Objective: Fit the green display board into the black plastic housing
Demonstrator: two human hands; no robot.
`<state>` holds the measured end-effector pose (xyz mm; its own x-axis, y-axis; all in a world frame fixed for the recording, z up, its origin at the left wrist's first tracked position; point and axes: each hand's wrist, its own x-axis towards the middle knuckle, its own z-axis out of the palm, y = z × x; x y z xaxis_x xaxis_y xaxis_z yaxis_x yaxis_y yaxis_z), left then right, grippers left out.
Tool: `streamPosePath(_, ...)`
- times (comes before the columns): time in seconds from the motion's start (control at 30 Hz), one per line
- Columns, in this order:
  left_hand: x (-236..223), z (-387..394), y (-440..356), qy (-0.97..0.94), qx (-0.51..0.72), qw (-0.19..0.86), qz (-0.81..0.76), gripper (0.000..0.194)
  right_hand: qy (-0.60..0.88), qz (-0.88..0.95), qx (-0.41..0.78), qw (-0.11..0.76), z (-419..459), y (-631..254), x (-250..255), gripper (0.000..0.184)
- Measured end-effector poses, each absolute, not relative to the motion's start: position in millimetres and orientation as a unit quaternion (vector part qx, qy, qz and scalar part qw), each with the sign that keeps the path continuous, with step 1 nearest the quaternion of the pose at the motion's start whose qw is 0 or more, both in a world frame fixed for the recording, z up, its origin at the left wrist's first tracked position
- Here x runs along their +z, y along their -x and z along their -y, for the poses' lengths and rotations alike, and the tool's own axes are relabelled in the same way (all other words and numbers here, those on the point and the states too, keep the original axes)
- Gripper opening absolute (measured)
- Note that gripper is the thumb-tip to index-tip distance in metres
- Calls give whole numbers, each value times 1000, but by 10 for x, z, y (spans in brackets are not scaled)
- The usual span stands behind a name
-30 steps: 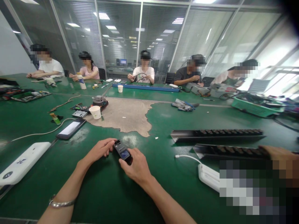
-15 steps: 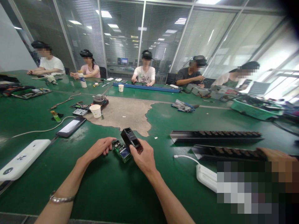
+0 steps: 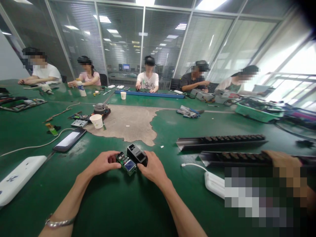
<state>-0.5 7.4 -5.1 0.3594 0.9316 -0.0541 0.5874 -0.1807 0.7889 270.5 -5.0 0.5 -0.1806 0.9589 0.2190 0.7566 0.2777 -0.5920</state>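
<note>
Gripping black case in right fingers, just right of already uncovered circuit board; touching it with left fingers, cannot tell whether gripping.

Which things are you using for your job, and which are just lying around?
Seems in use:
- green circuit board, at the left hand
- black cover, in the right hand

Seems just lying about:
- phone
- nearer paper cup
- green basket

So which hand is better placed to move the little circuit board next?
Probably your left hand: its thumb and fingertips are right at the circuit board's left end, while your right hand is occupied holding the black casing.
</note>
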Motion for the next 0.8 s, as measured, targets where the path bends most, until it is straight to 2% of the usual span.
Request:
streamPosePath(0.17, -113, -99, 34, -735, 227, 373, -518, 65, 577, 728, 171, 330, 40, -2679, 74, 19)
streamPosePath(0.33, -111, -102, 18, -738, 231, 364, -520, 60, 506, 726, 194, 424, 146, -2561, 209, 24)
streamPosePath(0.53, -79, -97, -9, -743, 231, 349, -522, 30, 478, 778, 173, 370, 309, -2445, 239, 22)
streamPosePath(0.6, -79, -92, -11, -740, 236, 357, -519, 26, 478, 788, 165, 351, 341, -2421, 218, 24)
streamPosePath(0.67, -85, -89, -10, -736, 245, 368, -513, 28, 481, 797, 159, 330, 362, -2406, 189, 28)
streamPosePath(0.8, -102, -89, -1, -731, 256, 380, -506, 58, 495, 807, 153, 285, 378, -2397, 110, 32)
